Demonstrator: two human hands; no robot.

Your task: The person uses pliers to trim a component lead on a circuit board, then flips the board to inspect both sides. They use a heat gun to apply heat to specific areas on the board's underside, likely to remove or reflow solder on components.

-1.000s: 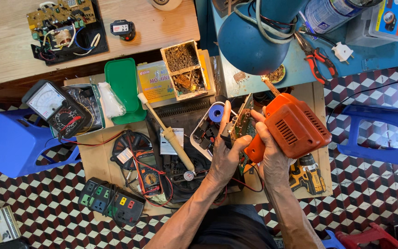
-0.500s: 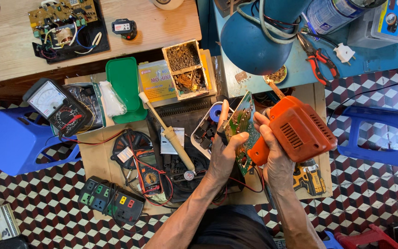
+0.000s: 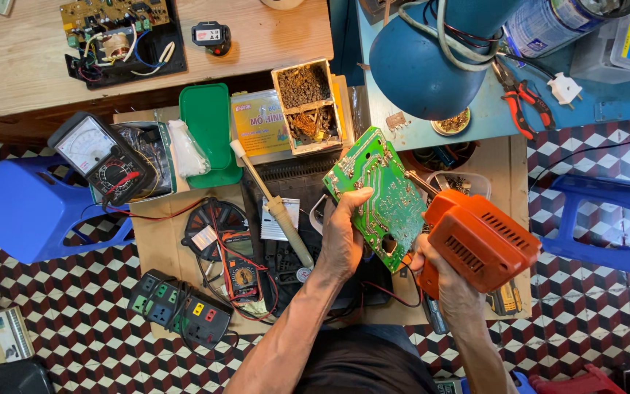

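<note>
My left hand (image 3: 344,237) grips a green circuit board (image 3: 375,186) by its lower left edge and tilts it up, solder side toward me. In my right hand (image 3: 442,281) is an orange pistol-shaped soldering gun (image 3: 479,241); its thin tip points up-left and rests at the board's right edge. Both hands hover over a low cardboard-covered work surface (image 3: 158,244) in front of me.
A pencil soldering iron (image 3: 275,208), two multimeters (image 3: 100,157), a green tray (image 3: 208,131), a parts box (image 3: 308,106), a power strip (image 3: 180,306), a blue lamp (image 3: 424,58), red pliers (image 3: 523,98) and blue stools (image 3: 27,211) surround the hands.
The green board has been lifted and turned to face me, now fully visible. The orange soldering gun has dropped lower and to the right, its tip now at the board's edge.
</note>
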